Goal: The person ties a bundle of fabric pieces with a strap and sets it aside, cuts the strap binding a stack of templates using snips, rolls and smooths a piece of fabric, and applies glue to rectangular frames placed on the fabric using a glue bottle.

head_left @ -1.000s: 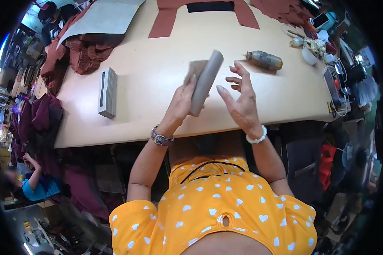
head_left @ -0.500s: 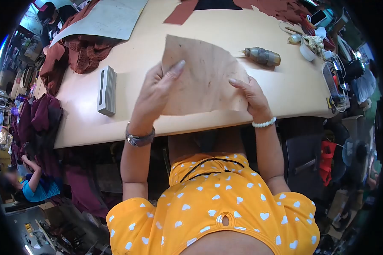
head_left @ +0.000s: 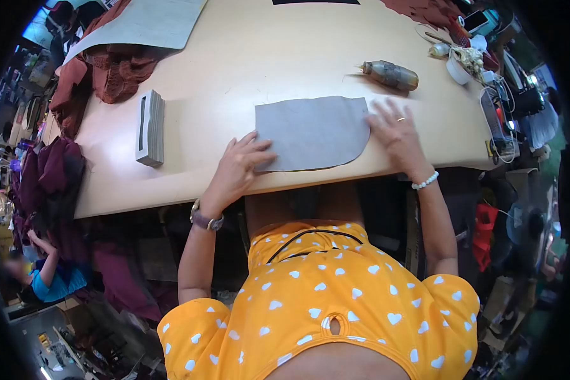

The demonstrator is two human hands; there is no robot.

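A flat grey piece of leather-like material [head_left: 313, 134] lies on the table, its right side rounded at the lower corner. My left hand [head_left: 237, 168] rests at its lower left edge, fingers outstretched and their tips on the material. At the right edge is my right hand [head_left: 396, 134], slightly blurred, with fingers spread and touching or just beside the piece. Neither hand grips anything.
The pale table [head_left: 209, 76] carries a stack of grey frame-like pieces [head_left: 149, 130] at left and a brown taped bottle [head_left: 391, 76] at upper right. Brown cloth [head_left: 117, 76] and a large pale sheet [head_left: 139, 28] lie upper left. A person [head_left: 54, 272] is at far left.
The piece, held up in both hands with its tan side showing, now lies flat on the table with a grey side up. Both hands have let go and opened; the right moved outward.
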